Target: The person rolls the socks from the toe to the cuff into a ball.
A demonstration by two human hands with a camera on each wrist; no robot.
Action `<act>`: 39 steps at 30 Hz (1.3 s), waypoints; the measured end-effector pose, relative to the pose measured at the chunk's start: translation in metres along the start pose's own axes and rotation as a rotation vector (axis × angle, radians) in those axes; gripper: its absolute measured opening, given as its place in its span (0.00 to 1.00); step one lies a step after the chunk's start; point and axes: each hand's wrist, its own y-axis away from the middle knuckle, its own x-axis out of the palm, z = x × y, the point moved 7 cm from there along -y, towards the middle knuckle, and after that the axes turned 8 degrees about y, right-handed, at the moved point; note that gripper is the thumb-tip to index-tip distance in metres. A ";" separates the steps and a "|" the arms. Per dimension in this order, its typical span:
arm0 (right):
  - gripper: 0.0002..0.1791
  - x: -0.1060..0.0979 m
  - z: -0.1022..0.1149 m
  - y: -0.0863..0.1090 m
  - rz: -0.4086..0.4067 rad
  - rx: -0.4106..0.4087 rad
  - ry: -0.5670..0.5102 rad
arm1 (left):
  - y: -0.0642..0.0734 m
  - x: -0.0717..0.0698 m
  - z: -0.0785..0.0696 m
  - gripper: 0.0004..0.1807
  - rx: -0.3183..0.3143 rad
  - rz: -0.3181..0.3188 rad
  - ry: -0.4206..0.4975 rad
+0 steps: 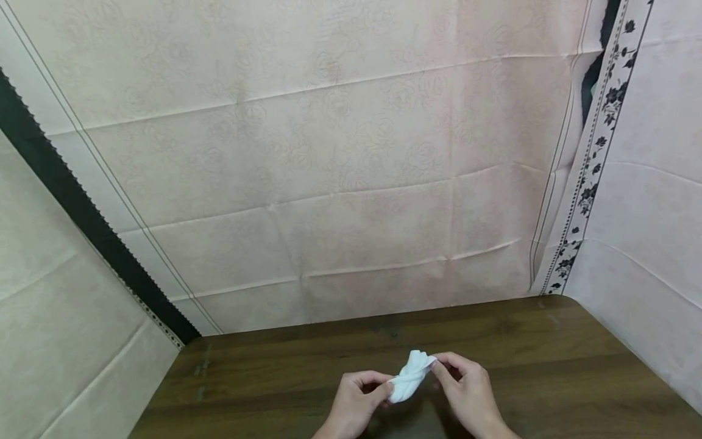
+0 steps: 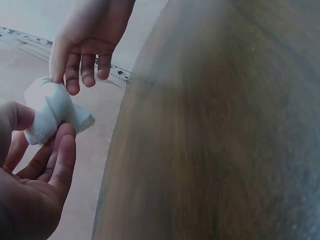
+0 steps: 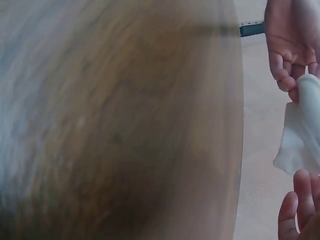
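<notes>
Both hands hold a small white ribbed cloth (image 1: 410, 377), rolled and twisted, above the wooden table. The left hand (image 1: 356, 399) pinches its lower left end between thumb and fingers. At the upper right end, the right hand (image 1: 465, 390) grips an edge with its thumb and index finger. In the left wrist view the twisted cloth (image 2: 52, 112) sits between the left hand's fingers (image 2: 62, 155), with a loose end sticking out to one side. From the right wrist, a flat flap of the cloth (image 3: 295, 150) spreads out beside the rolled part.
The brown wooden table (image 1: 263, 378) has rounded back corners. Pale creased sheets (image 1: 351, 183) with a faint floral print hang behind it and at both sides. A dark strip (image 1: 82, 195) runs down the left corner, and a black-flowered border (image 1: 595, 158) down the right.
</notes>
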 end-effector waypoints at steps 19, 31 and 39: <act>0.13 0.020 -0.010 0.004 0.350 0.360 -0.464 | -0.001 -0.011 0.000 0.07 0.055 0.116 -0.108; 0.05 0.030 0.001 0.012 0.618 0.355 -0.679 | -0.006 -0.018 0.006 0.09 -0.009 0.084 0.018; 0.08 0.035 0.005 0.016 0.771 0.233 -0.666 | -0.002 -0.017 0.007 0.12 -0.039 0.065 0.119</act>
